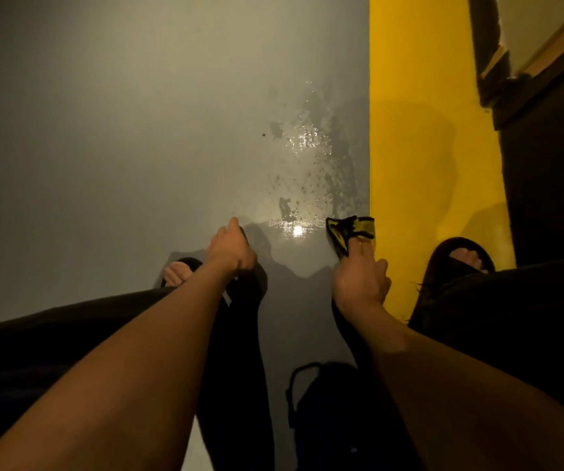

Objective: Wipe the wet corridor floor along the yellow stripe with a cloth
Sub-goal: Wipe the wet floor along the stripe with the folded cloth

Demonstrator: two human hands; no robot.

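Looking down from head height, a crouching person reaches both bare arms toward a grey corridor floor (pixel 121 147). A yellow stripe (pixel 420 164) runs up the right side of the view, and everything else is placed against it. Just left of the stripe's edge, a wet patch (pixel 311 158) of dark splashes and shiny droplets spreads over the grey floor, with a bright reflected light at its near end.

The right hand (pixel 362 277) pinches a black and yellow cloth (pixel 350 232) between thumb and fingers; the cloth sits at the stripe's left edge, at the near end of the wet patch. Whether it touches the floor cannot be told. The left hand (pixel 231 249) is well left of the stripe, fingers curled around a dark piece of fabric that hangs down from it; whether this is part of the same cloth cannot be told.

One foot in a black sandal (pixel 457 260) stands on the stripe, and the other sandalled foot (pixel 177 271) stands on the grey floor, left of the left hand. A dark wall (pixel 552 185) rises right of the stripe. Between the forearms, low in the view, hangs a dark pouch-like thing (pixel 328 402); its contents are not visible.
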